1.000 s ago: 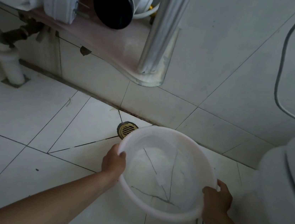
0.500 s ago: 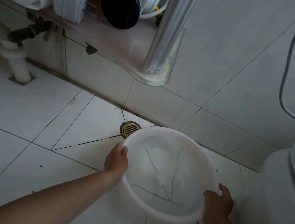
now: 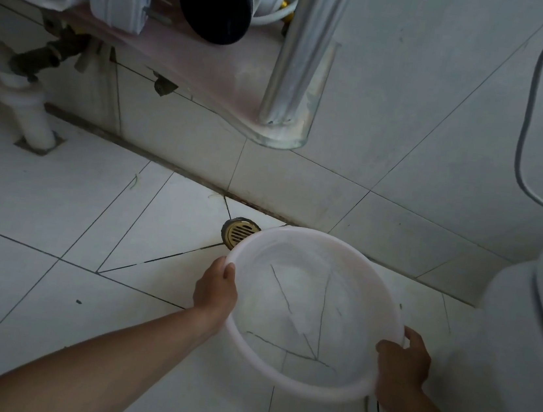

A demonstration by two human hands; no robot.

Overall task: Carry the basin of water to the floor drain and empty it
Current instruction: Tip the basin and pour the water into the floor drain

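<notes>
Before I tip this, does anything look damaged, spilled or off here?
Dark branching lines show across the basin bottom; whether they are cracks or floor grout seen through the plastic, I cannot tell. A chipped hole marks the wall under the shelf. No spill shows on the floor around the drain.

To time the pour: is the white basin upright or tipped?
Upright, about level: the basin opens upward, left hand and right hand grip opposite rim sides, no water spills toward the drain.
</notes>
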